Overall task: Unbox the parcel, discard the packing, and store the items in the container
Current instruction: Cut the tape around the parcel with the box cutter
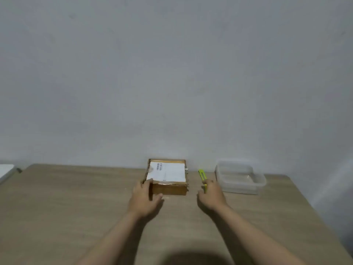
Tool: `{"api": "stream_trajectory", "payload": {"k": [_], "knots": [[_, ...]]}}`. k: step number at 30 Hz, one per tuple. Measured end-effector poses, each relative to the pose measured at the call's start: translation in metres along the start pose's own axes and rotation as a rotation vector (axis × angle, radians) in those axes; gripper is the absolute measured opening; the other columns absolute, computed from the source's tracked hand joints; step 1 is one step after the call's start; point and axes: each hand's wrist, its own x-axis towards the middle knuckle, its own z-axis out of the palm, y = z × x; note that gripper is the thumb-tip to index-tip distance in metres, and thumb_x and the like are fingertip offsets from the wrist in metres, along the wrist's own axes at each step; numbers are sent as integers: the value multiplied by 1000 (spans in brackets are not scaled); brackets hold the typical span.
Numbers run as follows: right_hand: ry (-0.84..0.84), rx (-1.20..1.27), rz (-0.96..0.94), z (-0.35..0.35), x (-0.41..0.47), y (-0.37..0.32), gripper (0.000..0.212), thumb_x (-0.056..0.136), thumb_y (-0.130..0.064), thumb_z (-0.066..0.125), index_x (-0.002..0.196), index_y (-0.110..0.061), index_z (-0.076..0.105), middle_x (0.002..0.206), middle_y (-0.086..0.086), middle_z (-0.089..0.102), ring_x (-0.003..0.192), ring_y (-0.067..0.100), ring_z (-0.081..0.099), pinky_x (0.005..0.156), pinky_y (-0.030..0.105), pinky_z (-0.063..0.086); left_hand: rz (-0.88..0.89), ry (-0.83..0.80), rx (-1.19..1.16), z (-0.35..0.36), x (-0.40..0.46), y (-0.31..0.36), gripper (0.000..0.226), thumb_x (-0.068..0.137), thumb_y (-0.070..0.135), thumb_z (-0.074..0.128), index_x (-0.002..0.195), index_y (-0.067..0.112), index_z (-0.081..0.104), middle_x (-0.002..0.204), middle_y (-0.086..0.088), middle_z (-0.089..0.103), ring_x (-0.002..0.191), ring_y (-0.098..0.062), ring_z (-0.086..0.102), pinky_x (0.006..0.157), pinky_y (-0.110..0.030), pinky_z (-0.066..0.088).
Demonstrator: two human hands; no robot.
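Observation:
A flat brown cardboard parcel [169,188] with a white shipping label lies on the wooden table near the wall. My left hand [144,197] grips its front left corner, fingers over the left edge and thumb along the front face. A yellow-green box cutter [201,175] lies just right of the parcel. My right hand [212,196] rests over the cutter's near end with the thumb spread away; its fingers are not closed around it. A clear plastic container [257,183], without a lid and with nothing in it, stands to the right of the cutter.
The wooden table [76,207] ends against a plain grey wall. Its right edge runs diagonally past the container. A white object [6,171] sits beyond the table's far left corner.

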Motion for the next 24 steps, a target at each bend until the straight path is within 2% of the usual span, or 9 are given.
{"api": "stream_trajectory", "payload": {"k": [2,4,6,9,15,18,21,24], "knots": [[39,-37,13,6,9,2,38,80,-27,54,115,-12,55,118,11,55,116,30,49,94,35,45,-63,8,-49,5,13,-8,80,74,58,57,142,25,31,147,-8,29,134,-31,31,107,-47,36],[49,-89,34,12,16,7,39,81,-26,54,118,-11,54,120,12,52,118,34,43,97,38,43,-84,-1,-104,13,24,-19,85,73,63,56,144,27,27,153,-10,23,139,-31,26,111,-47,32],[52,-120,55,20,24,13,42,83,-27,53,122,-13,53,122,14,50,118,36,43,99,39,42,-76,5,-195,23,35,-27,84,73,63,58,144,28,29,151,-7,30,136,-25,33,110,-42,34],[49,-157,86,28,32,16,40,86,-28,53,124,-16,53,121,14,52,117,36,44,96,41,43,-64,73,-293,32,39,-30,72,79,48,66,141,26,37,144,0,43,130,-17,41,106,-35,38],[127,-178,117,32,36,15,33,86,-23,55,118,-18,58,114,14,54,113,34,46,93,42,44,-71,211,-383,44,39,-30,61,79,33,72,134,22,47,134,-1,53,123,-17,48,99,-28,40],[75,-81,145,29,39,12,41,77,-16,60,118,-14,57,112,18,53,110,37,50,91,38,46,-78,204,-424,45,40,-30,61,78,33,73,133,23,48,133,0,54,121,-14,49,96,-26,42],[40,77,156,23,38,4,47,70,-8,62,117,-10,57,109,16,60,97,32,59,79,28,46,-100,193,-466,43,40,-30,61,77,31,74,132,22,50,131,0,55,118,-11,50,94,-24,41],[148,322,90,17,34,-15,40,74,-10,70,112,-10,59,83,4,60,70,17,54,61,19,40,-112,192,-481,41,41,-30,61,75,33,76,129,24,52,128,0,57,115,-13,53,93,-27,44]]}}
